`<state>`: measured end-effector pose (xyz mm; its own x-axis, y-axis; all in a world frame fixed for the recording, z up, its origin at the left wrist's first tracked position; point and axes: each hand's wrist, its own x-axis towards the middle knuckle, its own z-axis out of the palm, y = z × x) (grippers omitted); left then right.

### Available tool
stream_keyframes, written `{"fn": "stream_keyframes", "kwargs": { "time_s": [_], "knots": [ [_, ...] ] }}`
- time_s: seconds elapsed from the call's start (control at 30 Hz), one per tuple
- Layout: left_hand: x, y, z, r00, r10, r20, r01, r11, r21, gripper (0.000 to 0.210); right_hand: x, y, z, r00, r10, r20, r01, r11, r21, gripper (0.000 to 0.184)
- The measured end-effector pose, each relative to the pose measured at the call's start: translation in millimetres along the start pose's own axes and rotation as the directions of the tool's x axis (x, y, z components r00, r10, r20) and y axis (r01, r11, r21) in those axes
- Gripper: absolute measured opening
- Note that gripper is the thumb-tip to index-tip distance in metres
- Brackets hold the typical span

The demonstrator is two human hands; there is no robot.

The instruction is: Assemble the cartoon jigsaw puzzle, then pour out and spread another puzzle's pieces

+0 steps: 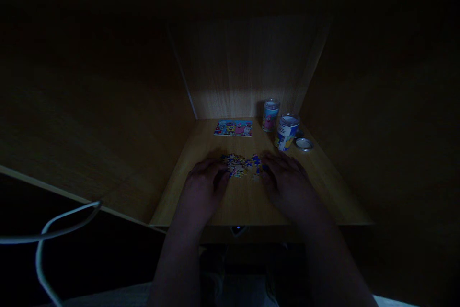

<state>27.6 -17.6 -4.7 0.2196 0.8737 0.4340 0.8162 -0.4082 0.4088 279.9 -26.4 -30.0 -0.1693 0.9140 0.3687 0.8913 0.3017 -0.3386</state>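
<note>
Small jigsaw pieces (235, 165), blue, yellow and pale, lie in a loose pile on the wooden surface. At the pile's left edge rests my left hand (205, 177), fingers curved and thumb apart from them. My right hand (283, 173) borders the pile on the other side, its fingers bent forward and spread from the thumb, near some blue pieces (256, 159). Both hands seem to touch the outer pieces, with no piece visibly gripped. Dim light and the hands themselves hide the fingertips in part.
A colourful cartoon picture card (233, 128) lies behind the pile. Two clear-topped cans with printed labels, one farther back (270, 116) and one nearer (286, 133), stand at right beside a round lid (304, 144). Wooden panels enclose the surface; a white cable (41, 249) hangs at left.
</note>
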Motion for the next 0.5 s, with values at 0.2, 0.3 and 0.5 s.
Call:
{"fn": "stream_keyframes", "kwargs": {
  "time_s": [0.2,0.3,0.5],
  "knots": [
    [-0.2,-0.5,0.6,1.0,-0.019,0.003,0.019,1.0,-0.005,0.013,1.6,-0.3,-3.6,0.999,0.02,-0.026,-0.02,1.0,-0.009,0.042],
    [0.0,-0.1,0.1,1.0,-0.012,-0.008,0.012,1.0,-0.011,0.014,0.9,0.3,-3.0,0.999,0.007,-0.036,-0.008,1.0,-0.017,0.048],
    [0.7,0.4,-0.9,1.0,-0.015,0.008,0.015,1.0,-0.004,0.013,1.8,1.7,-0.8,1.0,-0.003,-0.013,0.002,1.0,-0.014,0.05]
  ]
}}
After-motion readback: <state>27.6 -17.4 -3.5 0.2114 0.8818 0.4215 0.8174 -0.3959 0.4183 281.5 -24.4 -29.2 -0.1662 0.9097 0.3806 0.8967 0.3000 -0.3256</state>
